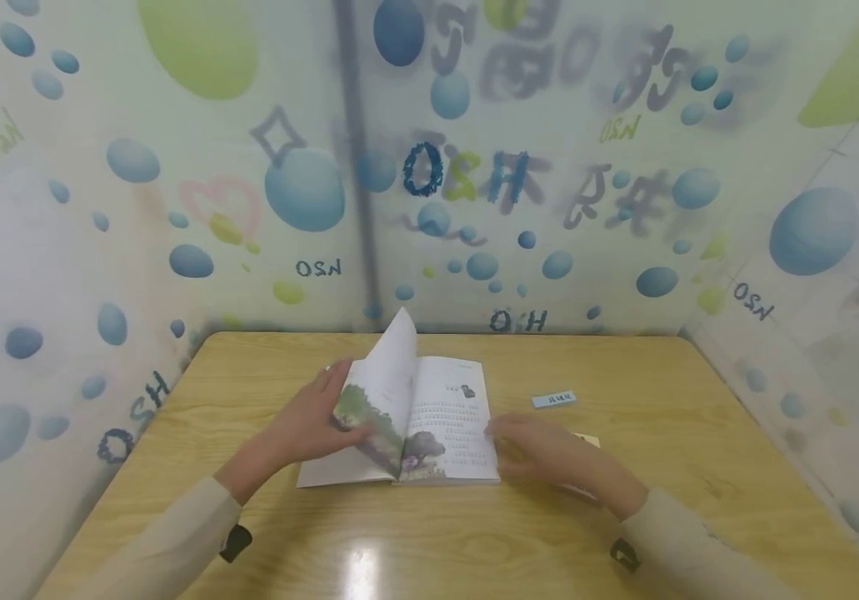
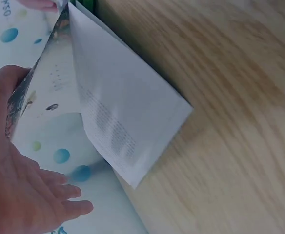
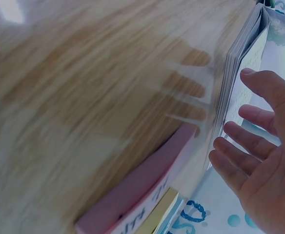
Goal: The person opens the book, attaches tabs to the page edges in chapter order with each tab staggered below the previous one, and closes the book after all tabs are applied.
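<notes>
An open book (image 1: pixel 451 417) lies on the wooden table in front of me, with printed text and a painted tree on its right page. One illustrated page (image 1: pixel 392 375) stands half raised near the spine. My left hand (image 1: pixel 305 427) is at that page's left side, its thumb against the page; in the left wrist view the other fingers extend loosely, apart from the paper. Beside the book's right edge is my right hand (image 1: pixel 552 454). The right wrist view shows its fingers (image 3: pixel 250 139) spread and nothing held; whether they touch the book I cannot tell.
A small light-blue strip with lettering (image 1: pixel 553 400) lies right of the book. A pink block-like item (image 3: pixel 137 187) and a yellow one (image 3: pixel 158 214) lie near my right hand, mostly covered by it in the head view. Patterned walls enclose the table (image 1: pixel 669 392).
</notes>
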`<state>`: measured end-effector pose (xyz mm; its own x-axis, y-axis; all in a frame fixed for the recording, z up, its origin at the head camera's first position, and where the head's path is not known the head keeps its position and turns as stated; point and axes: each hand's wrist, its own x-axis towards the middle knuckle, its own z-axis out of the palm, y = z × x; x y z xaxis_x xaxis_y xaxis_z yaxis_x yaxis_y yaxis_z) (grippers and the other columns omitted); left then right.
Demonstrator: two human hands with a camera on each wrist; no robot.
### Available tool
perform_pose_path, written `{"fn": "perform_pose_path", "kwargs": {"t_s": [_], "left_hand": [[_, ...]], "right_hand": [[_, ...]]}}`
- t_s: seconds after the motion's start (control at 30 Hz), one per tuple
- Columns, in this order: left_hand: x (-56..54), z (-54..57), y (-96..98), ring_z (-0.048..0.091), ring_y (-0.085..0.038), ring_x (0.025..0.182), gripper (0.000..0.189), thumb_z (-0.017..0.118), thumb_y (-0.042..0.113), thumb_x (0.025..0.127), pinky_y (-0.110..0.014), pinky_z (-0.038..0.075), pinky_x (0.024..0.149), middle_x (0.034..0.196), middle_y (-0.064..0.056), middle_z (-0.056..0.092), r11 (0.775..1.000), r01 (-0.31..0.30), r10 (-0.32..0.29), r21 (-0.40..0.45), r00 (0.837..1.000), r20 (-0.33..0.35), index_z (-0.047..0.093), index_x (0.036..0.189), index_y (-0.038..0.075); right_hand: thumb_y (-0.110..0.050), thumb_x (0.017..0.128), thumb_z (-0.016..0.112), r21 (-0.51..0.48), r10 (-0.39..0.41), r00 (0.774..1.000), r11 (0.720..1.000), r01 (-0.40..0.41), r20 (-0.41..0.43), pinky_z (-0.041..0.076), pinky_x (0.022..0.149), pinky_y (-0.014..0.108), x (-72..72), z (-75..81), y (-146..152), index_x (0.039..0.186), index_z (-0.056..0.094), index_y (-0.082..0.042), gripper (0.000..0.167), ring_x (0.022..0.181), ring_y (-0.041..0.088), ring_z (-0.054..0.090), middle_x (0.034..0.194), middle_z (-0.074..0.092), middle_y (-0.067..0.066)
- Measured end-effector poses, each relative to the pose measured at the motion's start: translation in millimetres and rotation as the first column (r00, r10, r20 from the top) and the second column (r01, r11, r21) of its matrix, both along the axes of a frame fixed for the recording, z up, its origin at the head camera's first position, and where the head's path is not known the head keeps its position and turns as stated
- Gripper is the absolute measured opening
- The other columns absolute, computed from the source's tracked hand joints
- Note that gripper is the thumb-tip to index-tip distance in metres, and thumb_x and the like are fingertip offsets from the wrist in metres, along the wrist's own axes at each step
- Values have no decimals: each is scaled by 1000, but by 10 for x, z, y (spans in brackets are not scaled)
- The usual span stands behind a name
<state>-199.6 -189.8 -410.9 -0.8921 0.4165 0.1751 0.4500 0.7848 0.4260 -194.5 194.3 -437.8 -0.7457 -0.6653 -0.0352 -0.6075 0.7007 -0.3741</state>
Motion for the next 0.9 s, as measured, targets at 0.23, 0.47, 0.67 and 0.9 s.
{"fn": "perform_pose_path", "kwargs": {"t_s": [0.23,0.47,0.67,0.9], "left_hand": [[48,-110,-158,30,-54,140,108,74,53,87,-63,31,110,157,-36,25,996,-61,62,-64,998,16,19,156,-10],[78,-196,-229,31,-58,138,109,72,56,88,-68,33,106,155,-39,26,986,-109,110,-122,994,3,19,156,-10],[104,-223,-203,27,-59,138,109,72,56,88,-72,31,104,156,-39,22,980,-126,129,-155,992,9,18,157,-9],[129,-256,-155,27,-61,137,107,75,51,87,-76,29,102,156,-40,20,977,-116,114,-180,993,-23,20,156,-10]], "right_hand": [[-26,94,75,-13,49,999,999,-49,-13,34,113,46,2,-41,-99,141,58,-7,54,137,29,46,148,52,11],[-30,94,74,17,59,998,998,-59,-1,31,115,44,34,-53,-239,143,57,-8,55,143,28,38,156,43,10],[-36,95,73,25,90,996,996,-90,3,30,115,43,64,-69,-286,146,54,-9,60,144,27,36,159,38,8],[-36,95,73,11,131,990,991,-131,-43,31,115,43,62,-85,-309,145,54,-8,61,143,28,38,158,40,11]]}}
